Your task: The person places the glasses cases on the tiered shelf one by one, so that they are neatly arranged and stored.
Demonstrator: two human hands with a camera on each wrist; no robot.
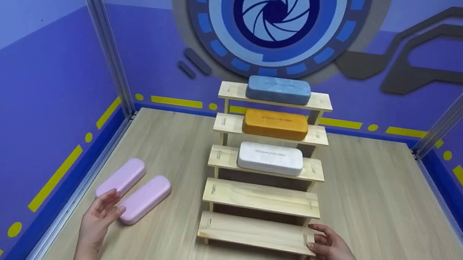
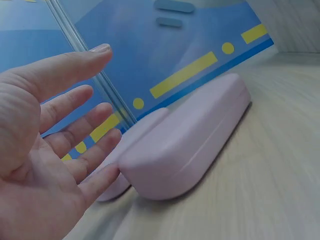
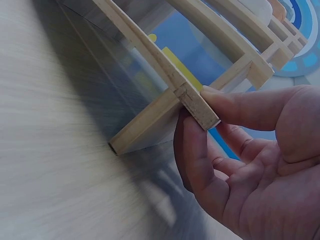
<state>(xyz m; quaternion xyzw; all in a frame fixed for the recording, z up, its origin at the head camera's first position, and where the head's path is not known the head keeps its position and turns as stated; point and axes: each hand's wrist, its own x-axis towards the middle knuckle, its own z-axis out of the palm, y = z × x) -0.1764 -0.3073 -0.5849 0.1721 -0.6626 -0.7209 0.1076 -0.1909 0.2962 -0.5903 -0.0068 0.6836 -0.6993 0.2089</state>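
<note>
A tiered wooden display stand [image 1: 258, 231] stands mid-table. With thumb above and fingers beneath, my right hand [image 1: 337, 254] pinches the right end of its lowest board [image 3: 196, 104]. On the upper three steps lie a blue glasses case [image 1: 278, 90], an orange glasses case [image 1: 276, 125] and a white glasses case [image 1: 270, 159]. To the left, two pink glasses cases rest on the table, the nearer one [image 2: 185, 140] angled beside the farther one [image 1: 122, 177]. My left hand [image 1: 97, 218] is at their near ends, fingers spread and relaxed, little fingertip right by the nearer case.
Purple-blue walls with yellow marks [image 1: 55, 177] enclose the wooden tabletop [image 1: 385, 210] at the back and both sides. Metal posts [image 1: 104, 30] stand at the back corners. The stand's two lowest steps bear no cases.
</note>
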